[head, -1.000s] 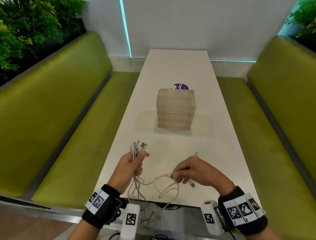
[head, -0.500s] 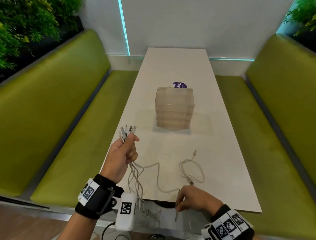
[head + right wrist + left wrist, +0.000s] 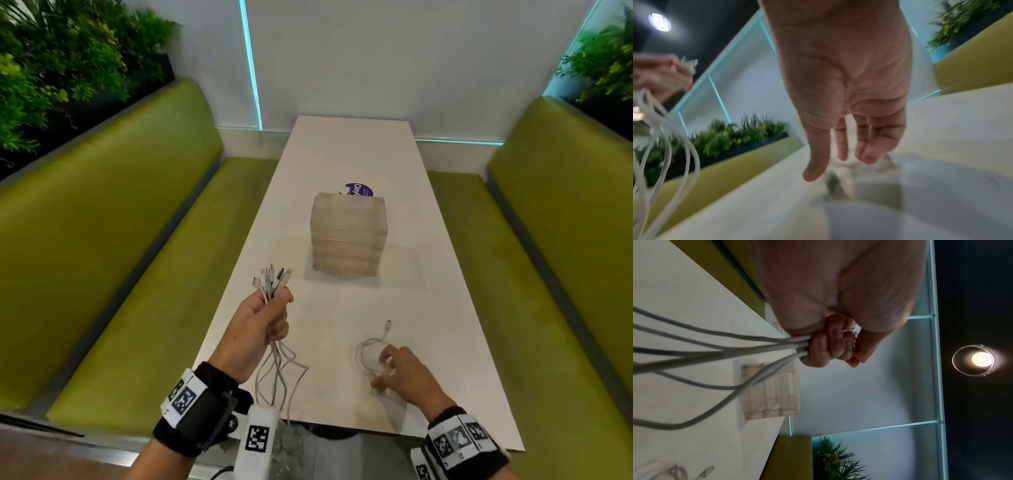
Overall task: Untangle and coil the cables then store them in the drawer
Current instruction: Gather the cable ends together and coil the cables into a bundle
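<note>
My left hand [image 3: 270, 317] grips a bundle of white cables [image 3: 279, 371] above the table's left edge. Their connectors [image 3: 272, 279] stick up from the fist, and the strands hang down past the front edge. In the left wrist view the fingers [image 3: 828, 347] curl round the cables [image 3: 715, 350]. A single loose white cable [image 3: 364, 347] lies in a rough loop on the table. My right hand [image 3: 394, 368] is over it with fingers spread, touching it. The right wrist view shows that hand [image 3: 838, 164] with straight fingers, blurred. A translucent drawer unit [image 3: 347, 236] stands mid-table, drawers closed.
The long white table [image 3: 342, 154] runs away from me between two green benches [image 3: 120, 257] [image 3: 548, 274]. A purple round label [image 3: 359, 189] lies behind the drawer unit. Plants line both upper corners.
My right hand left the strand at the table's front edge and moved forward onto the loose looped cable. My left hand lifted the bundle slightly forward and higher.
</note>
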The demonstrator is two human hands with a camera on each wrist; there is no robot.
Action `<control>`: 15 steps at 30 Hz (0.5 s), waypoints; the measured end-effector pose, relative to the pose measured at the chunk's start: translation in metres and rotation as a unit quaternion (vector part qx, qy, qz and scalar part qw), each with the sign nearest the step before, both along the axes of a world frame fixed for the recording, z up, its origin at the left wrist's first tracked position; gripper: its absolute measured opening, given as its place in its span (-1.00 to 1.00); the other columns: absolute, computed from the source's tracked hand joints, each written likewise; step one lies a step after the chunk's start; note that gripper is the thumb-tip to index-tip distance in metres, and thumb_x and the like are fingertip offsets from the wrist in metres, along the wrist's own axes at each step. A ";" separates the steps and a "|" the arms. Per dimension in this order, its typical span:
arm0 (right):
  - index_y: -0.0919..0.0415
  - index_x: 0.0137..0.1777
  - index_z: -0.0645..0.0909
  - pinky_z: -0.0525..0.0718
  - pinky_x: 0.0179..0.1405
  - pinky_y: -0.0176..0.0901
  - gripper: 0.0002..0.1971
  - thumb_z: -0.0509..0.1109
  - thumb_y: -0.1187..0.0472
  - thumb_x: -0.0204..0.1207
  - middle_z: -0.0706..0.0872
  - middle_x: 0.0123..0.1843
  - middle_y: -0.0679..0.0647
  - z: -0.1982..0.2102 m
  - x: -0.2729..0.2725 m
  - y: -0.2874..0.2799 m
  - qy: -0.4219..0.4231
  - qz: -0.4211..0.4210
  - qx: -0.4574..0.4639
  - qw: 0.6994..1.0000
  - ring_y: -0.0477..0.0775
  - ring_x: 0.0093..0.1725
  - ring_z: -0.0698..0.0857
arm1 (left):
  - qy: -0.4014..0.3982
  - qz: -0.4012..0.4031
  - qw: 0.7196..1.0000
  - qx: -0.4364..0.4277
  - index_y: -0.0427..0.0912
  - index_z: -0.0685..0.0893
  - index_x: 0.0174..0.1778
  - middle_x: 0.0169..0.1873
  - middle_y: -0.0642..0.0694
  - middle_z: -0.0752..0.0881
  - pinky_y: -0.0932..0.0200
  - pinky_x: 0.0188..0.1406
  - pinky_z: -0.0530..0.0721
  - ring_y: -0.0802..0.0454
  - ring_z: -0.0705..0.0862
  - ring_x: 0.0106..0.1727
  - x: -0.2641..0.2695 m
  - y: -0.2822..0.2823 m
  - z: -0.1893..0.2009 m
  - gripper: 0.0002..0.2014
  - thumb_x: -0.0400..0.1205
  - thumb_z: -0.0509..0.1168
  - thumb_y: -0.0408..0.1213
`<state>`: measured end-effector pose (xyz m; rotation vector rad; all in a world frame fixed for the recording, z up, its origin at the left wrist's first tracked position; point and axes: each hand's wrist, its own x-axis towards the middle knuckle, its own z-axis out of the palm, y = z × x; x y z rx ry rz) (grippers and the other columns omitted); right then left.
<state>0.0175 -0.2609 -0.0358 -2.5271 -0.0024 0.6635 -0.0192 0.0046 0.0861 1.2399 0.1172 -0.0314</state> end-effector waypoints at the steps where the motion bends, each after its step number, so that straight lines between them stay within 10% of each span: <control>1: 0.02 0.05 0.52 0.59 -0.01 -0.16 -0.68 0.53 0.06 0.36 0.51 0.07 0.02 -0.005 -0.003 0.004 -0.005 0.016 -0.004 1.000 0.04 0.01 0.62 | 0.002 -0.005 1.000 0.005 -0.23 0.56 -0.22 -0.54 0.03 0.20 0.30 -0.59 0.25 0.09 0.13 -0.51 0.000 -0.001 -0.001 -0.84 0.62 0.28 -0.22; 8: 0.19 -0.12 0.65 0.65 -0.24 -0.21 -0.98 0.44 0.26 0.49 0.74 -0.25 0.00 0.018 -0.010 0.016 -0.044 0.002 0.164 0.985 -0.16 -0.36 0.64 | -0.004 -0.043 0.994 0.098 -0.18 0.55 -0.25 -0.47 -0.03 0.19 0.23 -0.50 0.22 0.05 0.15 -0.49 -0.005 -0.004 -0.009 -0.84 0.57 0.35 -0.21; 15: -0.13 -0.06 0.73 0.52 -0.17 -0.44 -0.83 0.37 0.19 0.55 0.79 -0.16 -0.20 0.092 -0.012 0.032 -0.098 0.109 0.240 0.960 -0.19 -0.15 0.66 | 0.028 -0.077 0.977 0.196 -0.22 0.74 0.01 -0.57 0.12 0.30 0.34 -0.50 0.32 0.19 0.28 -0.53 -0.005 -0.017 -0.014 -0.86 0.59 0.39 -0.28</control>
